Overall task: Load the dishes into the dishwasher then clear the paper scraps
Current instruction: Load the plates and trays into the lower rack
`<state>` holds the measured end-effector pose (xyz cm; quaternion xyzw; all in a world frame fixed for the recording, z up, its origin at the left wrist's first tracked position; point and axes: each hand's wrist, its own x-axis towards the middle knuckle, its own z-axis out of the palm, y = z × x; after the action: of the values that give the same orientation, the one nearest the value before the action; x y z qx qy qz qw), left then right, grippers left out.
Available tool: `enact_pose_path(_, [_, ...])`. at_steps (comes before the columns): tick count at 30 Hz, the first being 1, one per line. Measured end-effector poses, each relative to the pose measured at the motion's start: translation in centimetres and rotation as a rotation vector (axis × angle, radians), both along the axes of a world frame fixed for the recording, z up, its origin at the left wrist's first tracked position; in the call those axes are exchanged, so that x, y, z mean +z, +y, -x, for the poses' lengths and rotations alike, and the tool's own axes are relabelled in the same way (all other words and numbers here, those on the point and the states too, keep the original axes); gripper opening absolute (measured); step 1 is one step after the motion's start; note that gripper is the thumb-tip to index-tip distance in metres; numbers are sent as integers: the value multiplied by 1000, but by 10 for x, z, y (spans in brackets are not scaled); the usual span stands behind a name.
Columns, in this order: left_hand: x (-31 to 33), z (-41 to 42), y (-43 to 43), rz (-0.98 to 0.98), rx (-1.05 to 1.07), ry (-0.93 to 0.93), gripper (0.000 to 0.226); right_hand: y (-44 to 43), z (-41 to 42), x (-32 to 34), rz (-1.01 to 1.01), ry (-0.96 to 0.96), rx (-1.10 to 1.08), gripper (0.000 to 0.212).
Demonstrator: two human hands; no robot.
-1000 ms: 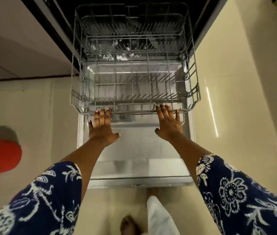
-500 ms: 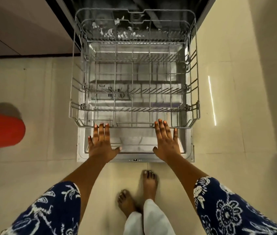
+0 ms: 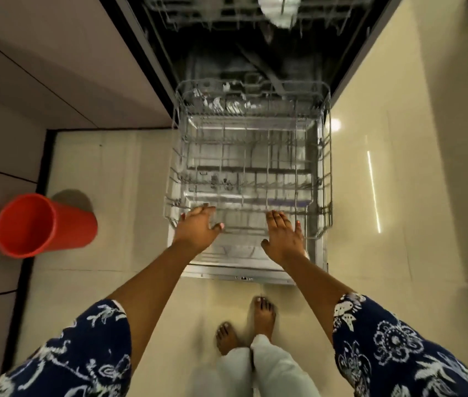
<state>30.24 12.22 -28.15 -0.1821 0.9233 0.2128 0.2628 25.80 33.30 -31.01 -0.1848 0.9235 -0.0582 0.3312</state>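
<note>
Home kitchen. Built-in dishwasher [image 3: 255,53] beside pale cabinet fronts [image 3: 41,67]; door [image 3: 241,275] lowered flat, wire rack [image 3: 250,156] drawn out over it, upper rack [image 3: 227,12] in the dark tub behind. Glossy cream floor tiles [image 3: 399,196], with a dark plinth strip along the cabinets. Red bin [image 3: 46,224] on the floor at left, near the cabinets. Bare feet [image 3: 264,313] on the tiles, patterned sleeves [image 3: 393,345]: domestic use, not commercial.

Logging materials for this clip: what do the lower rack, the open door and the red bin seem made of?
Lower rack: thin grey wire grid, probably coated metal. Open door: seemingly stainless steel by its bright, reflective inner face. Red bin: likely plastic, smooth, evenly coloured, dull sheen.
</note>
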Motion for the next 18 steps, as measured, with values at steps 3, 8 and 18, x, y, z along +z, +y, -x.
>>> enact_pose_path(3, [93,4,-18,-17,132,150,47,-31,14,86,100,63,30,60])
enact_pose_path(8, [216,-12,-86,-82,509,471,34,-111,37,214,265,149,112,40])
enact_pose_path(18, [331,-2,-319,-108,808,975,14,-372,90,352,693,250,202,24])
